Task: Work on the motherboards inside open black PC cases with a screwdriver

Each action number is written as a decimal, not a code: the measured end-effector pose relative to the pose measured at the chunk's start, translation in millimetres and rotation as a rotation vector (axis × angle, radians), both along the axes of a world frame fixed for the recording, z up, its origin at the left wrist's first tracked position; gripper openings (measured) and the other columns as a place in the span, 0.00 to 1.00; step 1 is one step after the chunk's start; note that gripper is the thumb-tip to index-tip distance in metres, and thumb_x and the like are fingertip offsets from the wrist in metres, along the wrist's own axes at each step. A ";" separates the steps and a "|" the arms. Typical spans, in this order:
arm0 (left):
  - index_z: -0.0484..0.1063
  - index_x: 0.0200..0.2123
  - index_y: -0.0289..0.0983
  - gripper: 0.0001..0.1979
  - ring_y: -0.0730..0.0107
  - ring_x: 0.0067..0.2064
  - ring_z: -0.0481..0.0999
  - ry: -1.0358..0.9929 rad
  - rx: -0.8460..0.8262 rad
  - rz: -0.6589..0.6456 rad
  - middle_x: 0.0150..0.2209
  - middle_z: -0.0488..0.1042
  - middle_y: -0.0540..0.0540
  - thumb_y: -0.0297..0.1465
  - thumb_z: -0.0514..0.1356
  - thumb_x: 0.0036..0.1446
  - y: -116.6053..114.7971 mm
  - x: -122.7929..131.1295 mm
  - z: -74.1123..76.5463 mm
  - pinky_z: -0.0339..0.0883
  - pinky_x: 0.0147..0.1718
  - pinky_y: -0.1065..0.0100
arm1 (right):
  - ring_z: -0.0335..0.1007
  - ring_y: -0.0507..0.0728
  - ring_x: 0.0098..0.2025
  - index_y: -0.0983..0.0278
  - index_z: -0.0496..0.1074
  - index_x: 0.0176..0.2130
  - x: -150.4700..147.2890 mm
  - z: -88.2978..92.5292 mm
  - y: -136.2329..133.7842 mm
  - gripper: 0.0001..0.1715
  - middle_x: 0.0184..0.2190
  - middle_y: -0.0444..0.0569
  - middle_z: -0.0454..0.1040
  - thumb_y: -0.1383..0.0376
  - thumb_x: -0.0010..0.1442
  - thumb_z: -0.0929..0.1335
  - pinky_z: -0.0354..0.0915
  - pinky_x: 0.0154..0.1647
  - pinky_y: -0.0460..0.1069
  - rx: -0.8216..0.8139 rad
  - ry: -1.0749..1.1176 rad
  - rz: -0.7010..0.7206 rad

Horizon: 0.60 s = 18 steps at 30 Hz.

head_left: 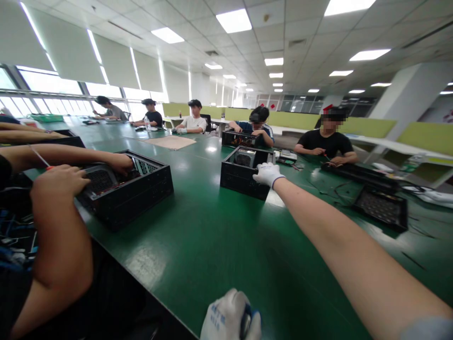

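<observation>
My right hand (pixel 268 174), in a white glove, reaches far across the green table (pixel 212 245) and grips the top near corner of a small open black computer case (pixel 240 182). The case stands upright with its top open, and metal parts show inside. My left hand (pixel 230 318), also gloved, is at the bottom edge of the view near the table's front edge. Its fingers are curled round a dark blue object (pixel 248 320) that is mostly hidden.
At the left a co-worker's bare hands (pixel 58 182) work on another open black case (pixel 141 184) with a red-handled screwdriver. A flat black panel (pixel 382 208) and loose cables (pixel 329 189) lie at the right. A cardboard sheet (pixel 171 141) lies further back. Several people sit along the far side.
</observation>
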<state>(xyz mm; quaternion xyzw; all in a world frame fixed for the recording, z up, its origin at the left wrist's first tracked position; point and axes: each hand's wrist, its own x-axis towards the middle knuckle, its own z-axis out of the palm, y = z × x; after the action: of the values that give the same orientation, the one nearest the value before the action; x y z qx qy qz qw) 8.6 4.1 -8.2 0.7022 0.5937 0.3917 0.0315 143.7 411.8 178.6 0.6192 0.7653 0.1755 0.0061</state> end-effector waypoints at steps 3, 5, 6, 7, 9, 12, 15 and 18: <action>0.67 0.35 0.43 0.05 0.66 0.28 0.76 -0.039 0.026 -0.016 0.28 0.73 0.49 0.36 0.60 0.62 0.5 -2.7 0.3 0.68 0.30 0.65 | 0.74 0.62 0.56 0.63 0.73 0.58 4.7 -1.8 -32.7 0.24 0.58 0.54 0.74 0.53 0.70 0.70 0.71 0.57 0.64 0.042 -0.022 0.060; 0.68 0.36 0.43 0.05 0.66 0.29 0.76 -0.057 0.032 -0.058 0.29 0.74 0.49 0.35 0.59 0.64 0.2 -5.4 3.2 0.68 0.30 0.66 | 0.73 0.63 0.55 0.65 0.74 0.56 11.3 -4.6 -61.4 0.25 0.55 0.55 0.75 0.50 0.70 0.68 0.70 0.57 0.63 0.067 -0.025 0.099; 0.68 0.36 0.42 0.05 0.67 0.29 0.76 -0.057 0.029 -0.085 0.29 0.74 0.49 0.35 0.59 0.64 -0.1 -6.8 5.5 0.68 0.29 0.67 | 0.73 0.64 0.55 0.66 0.74 0.54 15.4 -5.7 -77.2 0.26 0.53 0.57 0.76 0.49 0.71 0.67 0.68 0.56 0.62 0.078 -0.024 0.119; 0.68 0.36 0.42 0.05 0.67 0.29 0.77 -0.052 0.022 -0.109 0.29 0.74 0.49 0.35 0.59 0.65 -0.5 -8.3 8.2 0.68 0.29 0.67 | 0.72 0.66 0.54 0.68 0.75 0.53 20.1 -6.6 -93.8 0.27 0.51 0.59 0.77 0.48 0.71 0.65 0.67 0.55 0.62 0.087 -0.021 0.142; 0.68 0.36 0.42 0.06 0.67 0.30 0.77 -0.048 0.000 -0.132 0.29 0.74 0.49 0.35 0.58 0.66 -1.6 -10.8 13.9 0.67 0.28 0.67 | 0.71 0.68 0.53 0.70 0.76 0.51 30.5 -7.0 -128.2 0.30 0.48 0.63 0.78 0.48 0.72 0.62 0.63 0.53 0.60 0.100 -0.014 0.191; 0.68 0.35 0.42 0.08 0.68 0.29 0.76 -0.079 -0.044 -0.132 0.29 0.73 0.50 0.36 0.57 0.69 -2.9 -13.2 18.6 0.66 0.29 0.67 | 0.70 0.68 0.51 0.70 0.76 0.50 48.3 -5.0 -181.1 0.31 0.46 0.63 0.79 0.48 0.72 0.61 0.59 0.50 0.58 0.107 -0.009 0.260; 0.69 0.36 0.41 0.09 0.67 0.30 0.76 -0.107 -0.040 -0.158 0.29 0.72 0.50 0.37 0.56 0.71 -3.3 -15.3 15.9 0.67 0.30 0.66 | 0.70 0.66 0.48 0.68 0.77 0.45 67.8 -2.8 -233.4 0.29 0.43 0.60 0.79 0.47 0.72 0.60 0.57 0.48 0.56 0.099 -0.006 0.312; 0.70 0.41 0.41 0.08 0.66 0.33 0.77 -0.144 0.011 -0.174 0.32 0.75 0.49 0.37 0.55 0.72 -6.3 -16.5 14.0 0.70 0.35 0.65 | 0.69 0.64 0.43 0.65 0.76 0.39 88.3 -3.3 -284.1 0.26 0.37 0.56 0.77 0.48 0.73 0.61 0.56 0.46 0.56 0.110 0.034 0.383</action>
<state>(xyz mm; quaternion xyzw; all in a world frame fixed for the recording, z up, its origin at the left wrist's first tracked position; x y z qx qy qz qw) -7.9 -2.2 5.8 0.7212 0.5247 0.4402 0.1042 231.9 127.7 175.4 0.4646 0.8584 0.2045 -0.0741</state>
